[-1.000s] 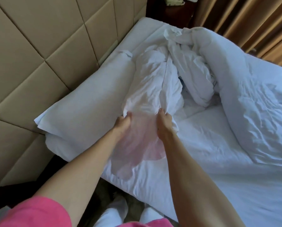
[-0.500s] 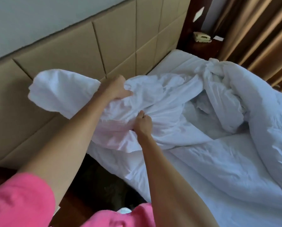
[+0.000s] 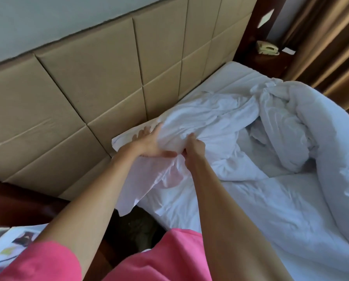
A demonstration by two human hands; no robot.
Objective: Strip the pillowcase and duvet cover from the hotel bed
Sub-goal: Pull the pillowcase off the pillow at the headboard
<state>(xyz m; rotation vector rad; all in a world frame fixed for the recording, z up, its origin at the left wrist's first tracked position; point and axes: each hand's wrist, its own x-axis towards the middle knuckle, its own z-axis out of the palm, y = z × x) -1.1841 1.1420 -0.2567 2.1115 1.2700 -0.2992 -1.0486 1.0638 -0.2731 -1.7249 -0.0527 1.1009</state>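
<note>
Hands meet at the head of the bed, at ten o'clock from the person's pink top. The left hand (image 3: 149, 144) lies spread, fingers straight, pressing flat on the white pillow (image 3: 129, 136) that sits against the tan padded headboard (image 3: 84, 82). Just beside it at three o'clock, the right hand (image 3: 195, 148) is curled tight, pinching a bunch of the loose white cotton pillowcase (image 3: 206, 122), whose open end hangs over the mattress edge. Farther toward two o'clock the rumpled white duvet (image 3: 321, 134) is heaped on the white bed sheet (image 3: 250, 199).
</note>
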